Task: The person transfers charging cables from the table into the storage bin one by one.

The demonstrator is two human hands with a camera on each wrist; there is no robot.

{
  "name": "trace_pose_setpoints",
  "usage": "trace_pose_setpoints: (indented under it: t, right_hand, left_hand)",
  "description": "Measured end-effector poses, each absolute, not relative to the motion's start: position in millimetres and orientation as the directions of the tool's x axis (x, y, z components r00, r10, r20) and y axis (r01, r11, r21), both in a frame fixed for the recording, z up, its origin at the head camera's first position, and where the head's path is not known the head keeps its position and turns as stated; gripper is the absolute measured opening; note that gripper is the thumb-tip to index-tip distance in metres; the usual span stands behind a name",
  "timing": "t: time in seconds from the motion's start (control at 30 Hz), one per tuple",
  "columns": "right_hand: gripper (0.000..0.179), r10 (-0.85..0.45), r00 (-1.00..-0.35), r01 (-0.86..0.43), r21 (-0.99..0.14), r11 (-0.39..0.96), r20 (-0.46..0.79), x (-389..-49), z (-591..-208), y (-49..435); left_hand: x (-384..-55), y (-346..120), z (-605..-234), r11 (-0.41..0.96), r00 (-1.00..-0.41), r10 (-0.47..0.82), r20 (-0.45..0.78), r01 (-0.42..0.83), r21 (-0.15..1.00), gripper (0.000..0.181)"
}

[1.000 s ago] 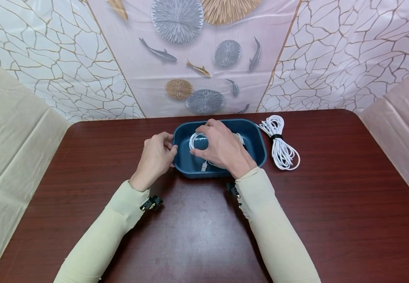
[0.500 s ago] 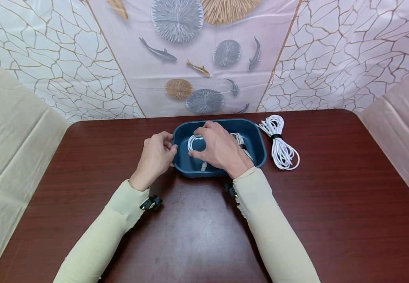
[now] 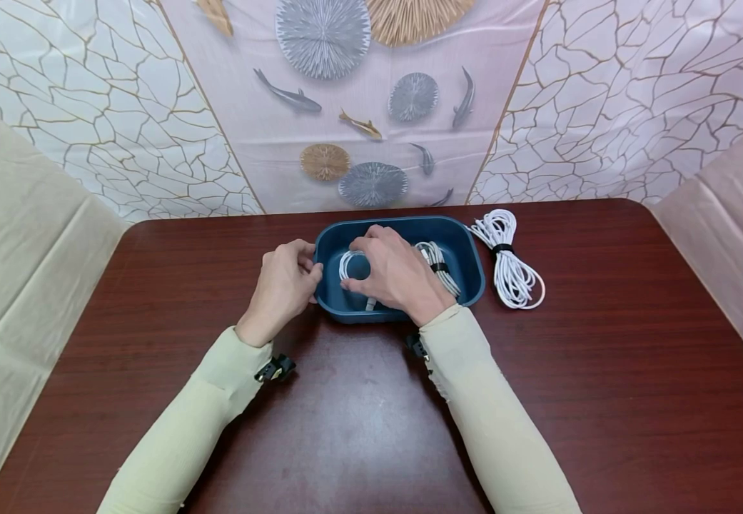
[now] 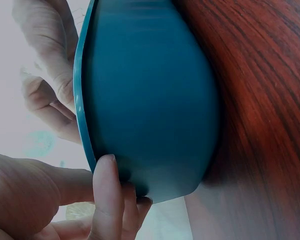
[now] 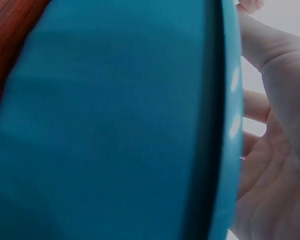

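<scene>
My left hand (image 3: 284, 282) pinches the bin (image 3: 451, 232); my right hand (image 3: 397, 275), gripping the white coil (image 3: 342, 265), has edged left, baring the banded bundle (image 3: 438, 268) inside: better spaced, I judge.

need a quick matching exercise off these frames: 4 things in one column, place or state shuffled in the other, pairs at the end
Things
1. left hand
2. largest white cable bundle
3. right hand
4. bin

Places and states
A. dark blue, with white cables inside
B. over the inside of 4, thumb and fingers at a white cable coil
C. at the left end rim of 4
D. on the table, to the right of 4, with a black band round it

Pairs
1-C, 2-D, 3-B, 4-A
</scene>
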State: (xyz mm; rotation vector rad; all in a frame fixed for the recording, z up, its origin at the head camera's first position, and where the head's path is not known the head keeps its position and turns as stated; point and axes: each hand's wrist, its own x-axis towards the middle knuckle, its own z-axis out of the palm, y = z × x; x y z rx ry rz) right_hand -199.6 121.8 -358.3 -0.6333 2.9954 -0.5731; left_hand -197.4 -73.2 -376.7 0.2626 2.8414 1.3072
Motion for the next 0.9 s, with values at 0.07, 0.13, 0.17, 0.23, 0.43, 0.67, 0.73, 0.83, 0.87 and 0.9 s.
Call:
trace_pose_setpoints:
  t: [0.07, 0.13, 0.17, 0.23, 0.43, 0.67, 0.73, 0.83, 0.87, 0.9]
  right_hand:
    - [0.059, -0.396, -0.917, -0.385, -0.357, 0.851, 0.046, -199.3, -359.1, 121.5]
    - [0.059, -0.395, -0.918, -0.385, -0.351, 0.854, 0.045, -199.5, -360.0, 121.2]
    - [0.059, -0.395, -0.918, -0.385, -0.350, 0.854, 0.045, -199.5, -360.4, 121.0]
    - [0.060, -0.397, -0.917, -0.386, -0.347, 0.855, 0.044, -199.7, -361.4, 120.3]
    - [0.061, -0.393, -0.919, -0.378, -0.337, 0.862, 0.026, -199.9, -363.7, 116.2]
    - [0.063, -0.388, -0.922, -0.369, -0.320, 0.873, 0.003, -200.0, -365.1, 113.4]
    - [0.063, -0.390, -0.921, -0.370, -0.319, 0.873, 0.001, -200.1, -365.7, 112.9]
    - [0.063, -0.394, -0.919, -0.372, -0.320, 0.871, -0.004, -200.5, -366.9, 112.4]
    - [0.063, -0.394, -0.919, -0.372, -0.321, 0.871, -0.005, -200.5, -367.2, 112.3]
    - [0.063, -0.395, -0.919, -0.372, -0.321, 0.871, -0.007, -200.6, -367.4, 112.3]
  left_hand:
    - [-197.4, -73.2, -376.5, 0.639, -0.986, 0.152, 0.068, 0.150, 0.754, 0.033]
    - [-197.3, -73.0, -376.3, 0.640, -0.986, 0.151, 0.067, 0.149, 0.754, 0.033]
    - [-197.3, -72.9, -376.3, 0.640, -0.986, 0.150, 0.067, 0.149, 0.754, 0.033]
    - [-197.4, -72.7, -376.2, 0.642, -0.986, 0.151, 0.066, 0.148, 0.753, 0.033]
    - [-197.3, -72.4, -376.1, 0.645, -0.986, 0.148, 0.070, 0.150, 0.749, 0.033]
    - [-196.6, -73.0, -376.3, 0.639, -0.985, 0.153, 0.079, 0.160, 0.752, 0.033]
    - [-196.6, -73.0, -376.3, 0.636, -0.985, 0.153, 0.079, 0.159, 0.755, 0.033]
    - [-196.7, -72.9, -376.4, 0.634, -0.985, 0.153, 0.078, 0.159, 0.757, 0.033]
    - [-196.7, -72.8, -376.4, 0.633, -0.985, 0.153, 0.078, 0.158, 0.758, 0.033]
    - [-196.7, -72.8, -376.4, 0.633, -0.985, 0.153, 0.077, 0.157, 0.758, 0.033]
